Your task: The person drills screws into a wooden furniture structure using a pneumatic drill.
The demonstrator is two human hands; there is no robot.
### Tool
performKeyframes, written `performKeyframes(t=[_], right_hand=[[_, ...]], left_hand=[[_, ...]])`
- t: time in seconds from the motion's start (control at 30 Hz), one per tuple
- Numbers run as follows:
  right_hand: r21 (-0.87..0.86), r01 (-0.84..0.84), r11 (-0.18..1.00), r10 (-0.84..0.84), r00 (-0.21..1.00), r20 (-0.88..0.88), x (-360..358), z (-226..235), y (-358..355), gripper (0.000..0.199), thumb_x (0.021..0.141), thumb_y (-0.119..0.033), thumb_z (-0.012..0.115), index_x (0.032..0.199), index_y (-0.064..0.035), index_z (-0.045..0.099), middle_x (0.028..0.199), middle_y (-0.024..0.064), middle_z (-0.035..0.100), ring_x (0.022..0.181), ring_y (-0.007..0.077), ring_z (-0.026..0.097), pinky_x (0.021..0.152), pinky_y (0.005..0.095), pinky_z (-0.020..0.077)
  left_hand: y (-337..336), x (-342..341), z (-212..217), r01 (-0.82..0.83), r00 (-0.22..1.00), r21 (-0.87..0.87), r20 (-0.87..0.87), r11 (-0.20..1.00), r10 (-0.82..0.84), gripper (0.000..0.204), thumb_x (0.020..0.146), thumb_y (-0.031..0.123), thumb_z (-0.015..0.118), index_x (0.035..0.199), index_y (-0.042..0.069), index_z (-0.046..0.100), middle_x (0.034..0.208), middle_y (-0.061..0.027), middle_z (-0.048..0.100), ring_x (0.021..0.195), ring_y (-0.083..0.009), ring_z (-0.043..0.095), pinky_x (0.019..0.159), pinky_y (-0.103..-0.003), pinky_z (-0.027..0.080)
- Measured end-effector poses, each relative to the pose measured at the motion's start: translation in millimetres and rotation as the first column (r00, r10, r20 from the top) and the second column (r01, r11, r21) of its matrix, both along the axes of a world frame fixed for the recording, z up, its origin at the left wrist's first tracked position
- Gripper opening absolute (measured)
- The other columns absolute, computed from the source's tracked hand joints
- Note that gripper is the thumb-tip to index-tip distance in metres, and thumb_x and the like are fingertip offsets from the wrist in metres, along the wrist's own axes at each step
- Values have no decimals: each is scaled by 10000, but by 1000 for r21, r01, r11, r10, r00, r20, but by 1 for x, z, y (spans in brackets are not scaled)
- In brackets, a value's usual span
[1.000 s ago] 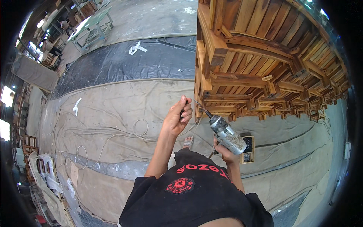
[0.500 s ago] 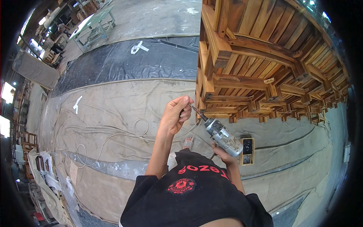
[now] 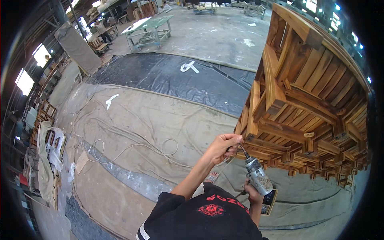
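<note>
A worn silver power driver (image 3: 260, 177) is gripped by my right hand (image 3: 253, 193), its bit pointing up and left. At the tip of that bit, the thumb and fingers of my left hand (image 3: 224, 147) are pinched together. What they hold is too small to make out; a thin, dark piece runs from them to the driver. Just beyond my hands stands a tall stack of wooden slatted furniture (image 3: 276, 96), with legs and braces facing me. The lower part of the driver and my right hand partly cover a small wooden box (image 3: 271, 202) with dark contents.
A pale hose (image 3: 148, 143) snakes and loops over the wrinkled tan floor cloth (image 3: 132, 120). A black sheet (image 3: 160, 74) lies beyond it, with white strips on top. Farther off are a green-framed table (image 3: 150, 30) and a person (image 3: 103, 31). Covered goods (image 3: 50, 160) stand left.
My view has swung, so the furniture, floor and both hands appear lower and farther right. My left hand remains at the driver's tip, and my right still grips the driver.
</note>
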State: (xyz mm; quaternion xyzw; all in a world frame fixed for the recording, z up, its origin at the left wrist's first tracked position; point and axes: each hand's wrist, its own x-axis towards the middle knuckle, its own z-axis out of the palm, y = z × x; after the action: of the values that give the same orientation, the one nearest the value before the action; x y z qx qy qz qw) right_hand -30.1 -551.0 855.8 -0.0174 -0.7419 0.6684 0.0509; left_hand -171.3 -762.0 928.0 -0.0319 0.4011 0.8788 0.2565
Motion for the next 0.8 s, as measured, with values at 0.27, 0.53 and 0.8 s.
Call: performKeyframes(t=[0.27,0.53,0.8], right_hand=[[-165,18,986,0,994,108,-5,15,-9,281,655,-38,648,933,-8,671,799,47,651,720,176,607,673,318,483],[-258,59,964,-34,994,100,-7,3,-12,449,561,28,560,1010,32,573,807,66,581,639,158,549,575,270,445],[-57,138,989,-135,990,51,-7,-3,-5,418,576,49,580,993,19,600,815,56,594,692,159,570,619,274,462]], left_hand=[[-4,-6,-1,12,999,16,31,1000,-13,194,906,205,676,932,14,660,639,34,485,523,-44,398,420,-186,279],[-1,-10,0,35,999,14,22,999,-35,202,912,208,669,922,8,649,651,32,496,519,-35,406,414,-179,281],[10,-22,0,126,992,30,16,992,-127,216,916,227,666,911,12,648,650,39,496,522,-28,398,412,-173,278]])
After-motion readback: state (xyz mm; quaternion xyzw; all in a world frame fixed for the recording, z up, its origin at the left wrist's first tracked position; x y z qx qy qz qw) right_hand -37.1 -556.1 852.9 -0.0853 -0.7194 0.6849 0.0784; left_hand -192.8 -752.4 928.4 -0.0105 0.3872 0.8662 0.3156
